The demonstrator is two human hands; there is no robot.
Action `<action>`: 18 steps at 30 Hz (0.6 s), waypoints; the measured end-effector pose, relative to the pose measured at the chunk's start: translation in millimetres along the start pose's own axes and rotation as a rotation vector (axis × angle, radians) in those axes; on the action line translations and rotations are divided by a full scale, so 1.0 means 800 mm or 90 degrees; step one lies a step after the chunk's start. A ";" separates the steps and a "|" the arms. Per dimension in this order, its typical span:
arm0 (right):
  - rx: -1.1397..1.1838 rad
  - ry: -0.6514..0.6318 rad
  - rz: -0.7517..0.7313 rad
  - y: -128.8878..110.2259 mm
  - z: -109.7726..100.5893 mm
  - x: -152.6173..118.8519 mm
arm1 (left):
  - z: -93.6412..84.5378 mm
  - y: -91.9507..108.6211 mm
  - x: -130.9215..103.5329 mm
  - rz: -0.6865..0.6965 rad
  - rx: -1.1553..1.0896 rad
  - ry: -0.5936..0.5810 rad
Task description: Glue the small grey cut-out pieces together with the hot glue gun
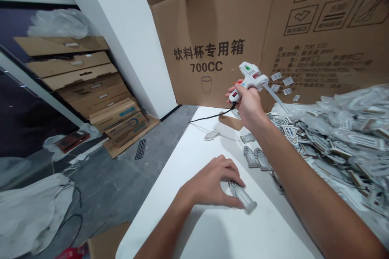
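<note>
My right hand (251,105) is raised over the far part of the white table, wrapped round the handle of a white glue gun (251,76). A long translucent glue stick (276,98) juts from the gun's back end, and its black cord (209,117) trails left. Lower down, my left hand (215,182) holds a small grey-and-white flat cutout piece (244,199) between thumb and fingers at the table surface. Part of that piece is hidden by the fingers. Beyond it lie two similar cutout pieces (257,158) side by side, near my right forearm.
A large heap of cutout pieces (322,141), some in clear plastic, covers the table's right side. A big cardboard box (209,20) stands behind the table (170,206). On the left, stacked flat cartons (91,81) lean by a white pillar (130,36) on the grey floor.
</note>
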State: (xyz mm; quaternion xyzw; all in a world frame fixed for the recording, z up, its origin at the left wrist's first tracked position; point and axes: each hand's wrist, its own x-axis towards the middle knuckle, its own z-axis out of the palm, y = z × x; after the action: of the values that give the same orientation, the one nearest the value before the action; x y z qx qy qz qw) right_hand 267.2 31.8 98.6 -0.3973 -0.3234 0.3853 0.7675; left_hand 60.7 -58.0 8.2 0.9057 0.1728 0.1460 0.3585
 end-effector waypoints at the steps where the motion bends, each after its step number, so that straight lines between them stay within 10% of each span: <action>1: -0.006 -0.019 0.001 0.000 -0.001 0.000 | 0.000 -0.001 0.001 -0.014 0.009 0.002; 11: -0.212 -0.170 -0.014 0.007 -0.007 -0.006 | -0.065 -0.042 -0.041 -0.187 0.266 0.178; 18: -0.558 -0.387 -0.018 0.013 -0.017 -0.014 | -0.068 -0.061 -0.044 -0.267 0.355 0.322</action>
State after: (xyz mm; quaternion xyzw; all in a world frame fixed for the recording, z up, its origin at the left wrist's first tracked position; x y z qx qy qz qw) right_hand 269.0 21.7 81.2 -0.5470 -0.6672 0.3009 0.4064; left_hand -2.3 -6.4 7.1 0.8490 0.4682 0.2353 0.0683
